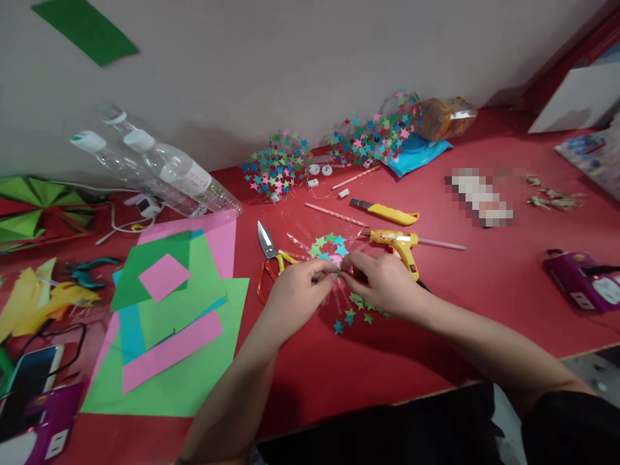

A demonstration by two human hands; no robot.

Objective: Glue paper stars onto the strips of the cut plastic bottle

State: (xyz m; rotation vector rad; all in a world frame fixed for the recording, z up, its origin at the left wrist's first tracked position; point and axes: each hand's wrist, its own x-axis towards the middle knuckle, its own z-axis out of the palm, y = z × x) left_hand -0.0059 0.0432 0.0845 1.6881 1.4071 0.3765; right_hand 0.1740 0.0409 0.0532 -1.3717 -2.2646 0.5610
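My left hand and my right hand meet at the fingertips over the middle of the red table. Both are pinched around something small between them, too tiny to make out. Just beyond the fingers lie clear plastic strips spread like rays, with a ring of green and blue paper stars on them. Loose green and blue stars are scattered below my right hand. Scissors with red and yellow handles rest beside my left hand. A yellow glue gun lies behind my right hand.
On the red table are a yellow cutter, striped sticks and star-covered pieces by the wall. Coloured paper and plastic bottles stand left. A purple power socket is at the right.
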